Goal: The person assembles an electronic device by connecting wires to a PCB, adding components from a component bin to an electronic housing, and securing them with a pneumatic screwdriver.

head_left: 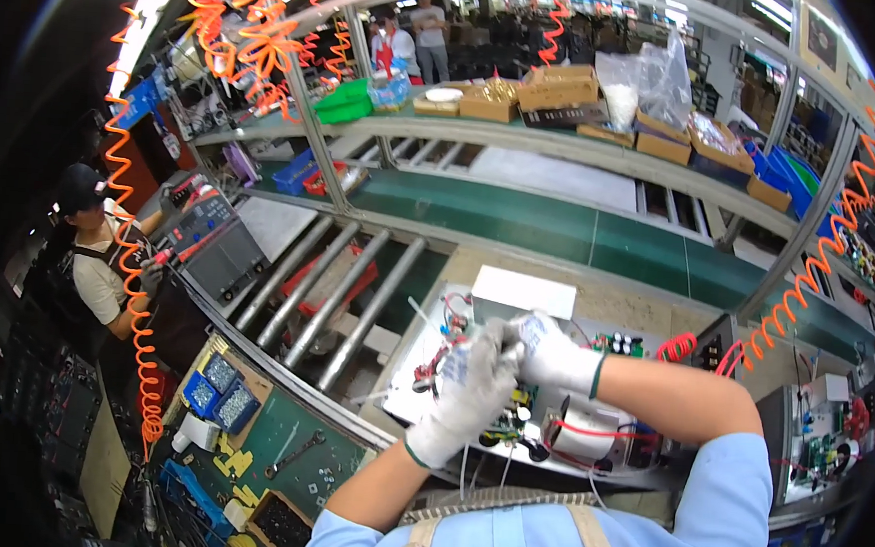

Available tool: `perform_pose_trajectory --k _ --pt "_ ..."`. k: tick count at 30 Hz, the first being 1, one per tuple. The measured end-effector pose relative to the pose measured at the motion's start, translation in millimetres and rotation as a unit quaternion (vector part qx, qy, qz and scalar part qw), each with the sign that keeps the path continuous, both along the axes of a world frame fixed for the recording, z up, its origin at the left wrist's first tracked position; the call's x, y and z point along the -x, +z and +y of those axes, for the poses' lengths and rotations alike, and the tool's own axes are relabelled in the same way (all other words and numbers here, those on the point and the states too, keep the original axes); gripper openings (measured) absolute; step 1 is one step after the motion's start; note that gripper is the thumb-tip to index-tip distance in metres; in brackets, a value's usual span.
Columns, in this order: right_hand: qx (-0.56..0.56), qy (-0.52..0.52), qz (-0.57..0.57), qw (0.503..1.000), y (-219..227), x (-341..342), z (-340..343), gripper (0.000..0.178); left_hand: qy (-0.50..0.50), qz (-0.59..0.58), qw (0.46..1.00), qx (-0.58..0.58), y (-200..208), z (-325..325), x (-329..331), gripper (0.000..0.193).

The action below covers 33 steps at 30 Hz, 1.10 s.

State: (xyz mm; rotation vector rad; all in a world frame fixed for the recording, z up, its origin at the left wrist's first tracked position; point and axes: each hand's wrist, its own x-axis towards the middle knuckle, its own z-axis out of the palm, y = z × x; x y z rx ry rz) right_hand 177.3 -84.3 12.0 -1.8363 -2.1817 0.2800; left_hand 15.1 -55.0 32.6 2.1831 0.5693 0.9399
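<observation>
Both my hands wear white work gloves with dark green cuffs and meet above an open electrical unit. My left hand [468, 394] has its fingers bent upward and closed. Against its fingertips, my right hand [551, 355] reaches in from the right with its fingers pinched together. Whatever sits between them is too small or hidden to name. Below the hands lies the unit's white panel [402, 404], partly covered by them. Red wires [429, 371] rise at its left. On its right are a white cylindrical part [585, 435], circuit boards and a red coil of cable [675, 346].
A white sheet [525, 291] lies behind the unit. Metal rollers [341, 296] run at left; blue bins of screws [234, 403] and a wrench [296, 453] lie nearer. A co-worker [102, 263] stands by a finished-looking machine [209, 241]. Orange coiled hoses [127, 184] hang down. Cartons [559, 87] fill the shelf.
</observation>
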Motion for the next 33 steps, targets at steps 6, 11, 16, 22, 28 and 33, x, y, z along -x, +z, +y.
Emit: perform_pose_trajectory --k 6,11,16,22,28,33 --pt "-0.163 0.014 0.259 0.952 93 -17 -20 0.059 0.049 -0.005 0.999 -0.011 95 42 38 0.019" --pt "-0.274 0.126 0.115 0.947 141 5 -49 0.022 -0.135 0.095 0.986 -0.036 95 31 14 0.024" --pt "-0.242 0.085 0.111 0.960 130 -14 -71 0.017 -0.212 0.147 0.962 0.088 81 24 3 0.023" --pt "-0.097 -0.172 0.339 0.920 138 -36 -80 0.012 0.030 -0.034 0.998 0.038 87 59 8 0.024" --pt "0.020 -0.128 0.410 0.903 102 -24 -63 0.026 -0.186 0.154 0.948 0.207 71 41 0 0.021" --pt "0.184 -0.025 0.024 0.982 19 -35 -51 0.053 -0.091 0.313 0.940 -0.098 34 52 -6 0.020"
